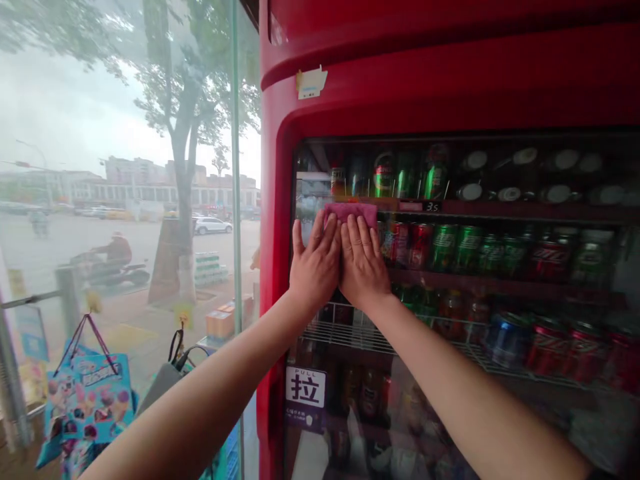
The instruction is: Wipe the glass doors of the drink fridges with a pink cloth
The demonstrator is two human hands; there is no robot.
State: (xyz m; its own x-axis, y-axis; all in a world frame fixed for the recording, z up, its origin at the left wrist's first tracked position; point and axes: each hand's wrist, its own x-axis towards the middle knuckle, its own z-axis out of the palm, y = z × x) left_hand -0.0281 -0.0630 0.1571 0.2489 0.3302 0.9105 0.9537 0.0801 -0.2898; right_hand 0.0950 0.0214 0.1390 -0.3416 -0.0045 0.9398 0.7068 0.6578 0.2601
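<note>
A folded pink cloth [369, 212] lies flat against the glass door [330, 287] of a red drinks fridge [400, 80]. My left hand [316, 260] presses on the cloth's lower left part, fingers stretched upward and thumb apart. Beside it my right hand [364, 261] rests palm down on the cloth, its fingers straight and pointing up. The two hands touch or nearly touch along their inner edges. Both palms are hidden from me, and the fingers cover the lower part of the cloth.
Behind the glass, shelves hold several drink cans [444, 245] and bottles. A pull sign [306, 388] is stuck low on the door. To the left stands a window [237, 167] with colourful bags [90, 397] hanging by it. A street with a scooter rider [116, 257] lies outside.
</note>
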